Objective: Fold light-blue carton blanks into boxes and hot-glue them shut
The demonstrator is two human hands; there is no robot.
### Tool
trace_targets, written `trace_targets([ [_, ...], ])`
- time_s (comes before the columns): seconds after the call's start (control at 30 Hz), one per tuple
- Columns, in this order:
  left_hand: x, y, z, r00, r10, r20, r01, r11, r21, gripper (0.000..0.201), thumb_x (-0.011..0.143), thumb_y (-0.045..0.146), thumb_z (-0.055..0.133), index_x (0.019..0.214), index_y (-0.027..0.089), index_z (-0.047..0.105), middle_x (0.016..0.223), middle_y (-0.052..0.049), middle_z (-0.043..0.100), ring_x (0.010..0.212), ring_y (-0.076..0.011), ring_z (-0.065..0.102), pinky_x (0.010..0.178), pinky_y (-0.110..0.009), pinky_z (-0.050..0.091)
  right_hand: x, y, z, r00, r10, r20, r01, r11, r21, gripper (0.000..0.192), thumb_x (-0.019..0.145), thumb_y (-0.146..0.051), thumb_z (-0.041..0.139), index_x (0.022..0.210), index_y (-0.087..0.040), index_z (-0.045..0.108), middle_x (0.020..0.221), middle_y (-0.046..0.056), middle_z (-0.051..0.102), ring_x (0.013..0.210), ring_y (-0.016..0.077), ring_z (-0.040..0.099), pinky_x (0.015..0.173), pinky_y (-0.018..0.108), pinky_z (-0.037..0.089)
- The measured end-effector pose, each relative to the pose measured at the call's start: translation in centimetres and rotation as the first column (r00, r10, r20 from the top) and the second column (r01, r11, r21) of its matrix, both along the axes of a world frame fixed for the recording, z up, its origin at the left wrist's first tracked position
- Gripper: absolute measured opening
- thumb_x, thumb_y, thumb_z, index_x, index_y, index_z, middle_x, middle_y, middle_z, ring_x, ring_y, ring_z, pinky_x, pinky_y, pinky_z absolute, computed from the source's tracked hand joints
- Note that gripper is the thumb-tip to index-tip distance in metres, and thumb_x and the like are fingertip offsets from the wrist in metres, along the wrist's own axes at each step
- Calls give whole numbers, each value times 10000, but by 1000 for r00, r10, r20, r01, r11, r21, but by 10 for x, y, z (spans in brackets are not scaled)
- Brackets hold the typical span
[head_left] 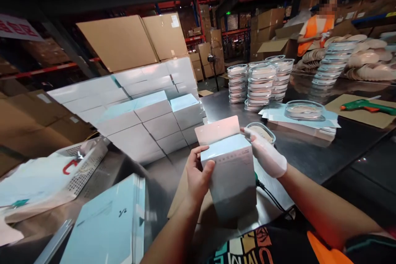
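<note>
Between both hands' fingers (202,169), pale box (230,173), flap up

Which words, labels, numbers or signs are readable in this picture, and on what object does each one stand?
None can be read with certainty.
Box held by left hand and gloved right hand: a faint printed line, too small.
Wall sign: red characters, blurred.
White bag: one red mark, unclear.
Shirt: letters cut off.
Carton labels: too small.
</note>
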State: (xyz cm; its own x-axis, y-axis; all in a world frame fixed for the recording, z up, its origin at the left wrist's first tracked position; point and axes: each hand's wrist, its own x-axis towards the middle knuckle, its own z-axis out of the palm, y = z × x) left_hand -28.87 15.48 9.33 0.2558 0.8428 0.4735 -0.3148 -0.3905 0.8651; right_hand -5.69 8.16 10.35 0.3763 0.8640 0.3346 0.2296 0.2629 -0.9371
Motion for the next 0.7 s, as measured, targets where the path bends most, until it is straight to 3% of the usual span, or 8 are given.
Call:
trace_targets([
  [0.1,4,-1,-4,997,-78,-20,79,996,42,580,764,666,839,1108,224,690,878,-21,680,746,-193,630,671,-282,489,-19,-6,21,993,27,116,-27,1000,3,347,911,-388,613,1192,-208,710,1098,76,782,1133,302,705,1054,456,571],
  [0.17,5,0,-5,998,-65,-28,67,992,105,541,786,655,828,1087,223,703,941,-41,696,810,-210,665,707,-295,510,-24,-8,27,986,30,162,-34,999,17,358,935,-376,577,1220,-198,697,1138,88,772,1136,308,697,1064,482,564],
  [0.27,8,4,-6,1000,5,8,-7,976,216,488,797,615,844,1033,217,690,1226,-115,701,1104,-278,706,892,-357,553,-16,-9,24,977,95,191,-107,993,54,521,952,-587,640,1310,-210,662,1281,122,738,1225,341,677,1102,519,542],
  [0.37,6,11,-6,995,-5,96,-21,964,264,527,805,564,873,1136,248,612,1202,-106,730,1122,-269,733,973,-405,564,-2,-16,13,927,177,331,-220,971,96,770,816,-779,770,1322,-208,667,1456,192,662,1350,382,632,1135,550,519],
  [0.43,2,16,-4,997,-41,71,14,940,341,536,832,564,856,1204,256,624,1129,-95,747,1087,-267,747,985,-436,576,3,-24,7,884,181,431,-267,953,146,638,873,-718,764,1278,-227,710,1549,205,601,1437,369,582,1177,564,481],
  [0.53,-5,21,3,990,-110,-87,140,832,537,379,924,571,758,1136,256,761,1168,-128,764,1256,-331,692,1109,-555,523,0,-36,6,845,206,493,-348,912,216,314,1039,-492,664,1249,-287,775,1592,156,583,1473,314,567,1213,545,453],
  [0.6,-9,21,7,979,-158,-128,203,760,618,287,972,513,721,1120,280,802,1196,-126,787,1310,-346,670,1162,-614,476,-5,-42,9,834,224,504,-384,892,240,260,1062,-399,648,1268,-330,792,1570,125,611,1445,292,598,1199,506,482],
  [0.7,-9,21,9,980,-176,-89,191,738,647,240,982,405,740,1194,311,804,1192,-114,813,1251,-326,709,1102,-588,528,-9,-42,15,830,230,507,-400,881,255,279,1071,-350,640,1310,-373,782,1517,102,654,1395,264,636,1160,460,527],
])
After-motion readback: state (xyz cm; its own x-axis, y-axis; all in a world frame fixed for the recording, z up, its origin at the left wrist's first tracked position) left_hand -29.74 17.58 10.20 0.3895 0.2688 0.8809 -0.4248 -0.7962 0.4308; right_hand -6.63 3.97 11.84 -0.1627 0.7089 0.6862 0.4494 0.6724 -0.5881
